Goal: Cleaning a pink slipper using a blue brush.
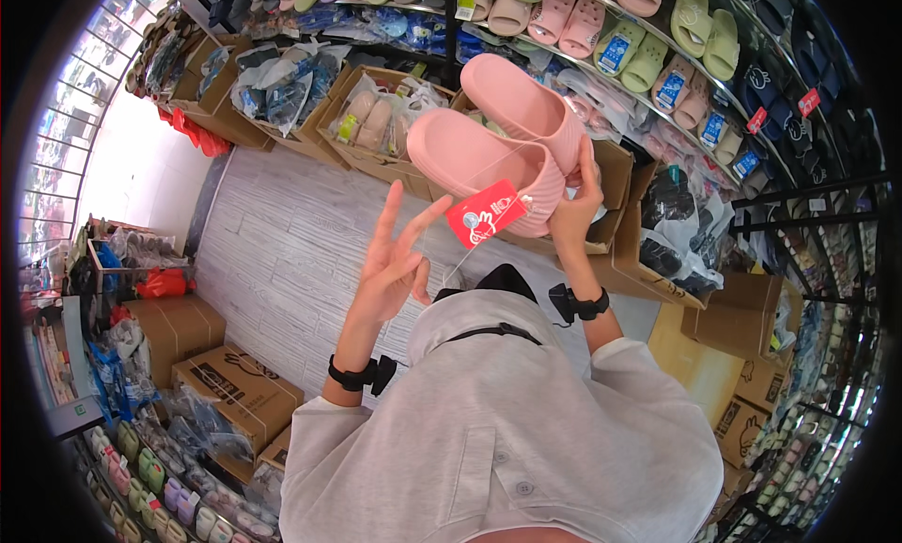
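Note:
A pair of pink slide sandals (479,155) hangs in front of me, gripped by my right hand (579,201) at the open-toe ends of their ridged straps. From the pair dangles a red tag (486,213) with a white rabbit drawing, on a thin clear string running down towards my waist. My left hand (394,261) is raised to the left of the tag, two fingers stretched up and apart, the others bent. It appears to hold nothing; whether it touches the string cannot be told.
Open cartons (331,131) of bagged footwear line the floor ahead, and another (620,261) is at right. Shelves of slippers (634,57) rise behind them. Closed cartons (239,391) stand at lower left. Grey wood-look flooring (275,226) lies between.

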The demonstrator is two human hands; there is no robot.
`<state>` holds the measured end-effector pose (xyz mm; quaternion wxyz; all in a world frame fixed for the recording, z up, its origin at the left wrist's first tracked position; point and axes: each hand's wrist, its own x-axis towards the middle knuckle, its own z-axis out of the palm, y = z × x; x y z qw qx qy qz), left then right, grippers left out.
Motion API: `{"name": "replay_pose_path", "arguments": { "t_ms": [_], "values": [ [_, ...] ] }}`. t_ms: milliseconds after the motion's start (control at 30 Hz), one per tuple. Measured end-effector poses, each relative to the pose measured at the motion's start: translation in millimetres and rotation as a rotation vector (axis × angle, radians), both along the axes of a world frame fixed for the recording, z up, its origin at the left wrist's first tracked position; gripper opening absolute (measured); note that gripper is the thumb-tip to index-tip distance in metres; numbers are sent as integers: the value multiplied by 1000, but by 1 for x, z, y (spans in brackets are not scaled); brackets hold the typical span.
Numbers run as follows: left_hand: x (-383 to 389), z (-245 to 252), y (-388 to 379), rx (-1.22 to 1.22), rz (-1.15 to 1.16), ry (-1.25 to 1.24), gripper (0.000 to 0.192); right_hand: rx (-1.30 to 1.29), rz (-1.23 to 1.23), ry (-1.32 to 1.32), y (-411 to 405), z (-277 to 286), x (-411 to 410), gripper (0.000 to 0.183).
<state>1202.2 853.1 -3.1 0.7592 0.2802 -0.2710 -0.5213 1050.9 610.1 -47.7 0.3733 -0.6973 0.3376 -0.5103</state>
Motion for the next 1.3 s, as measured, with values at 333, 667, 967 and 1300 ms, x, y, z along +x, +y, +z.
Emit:
{"name": "replay_pose_path", "arguments": {
  "t_ms": [333, 667, 967, 1300],
  "values": [
    [1, -48, -2, 126, 198, -136, 40, -20, 27, -88, 4, 19, 1, 78],
    [-12, -35, -10, 473, 500, -822, 29, -144, 15, -71, 8, 23, 5, 85],
    [-10, -44, -12, 368, 247, -437, 16, -125, 29, 2, 13, 21, 8, 84],
    [2, -5, -2, 390, 785, -1170, 8, -472, -44, 226, -1, 19, -4, 91]
  ]
}}
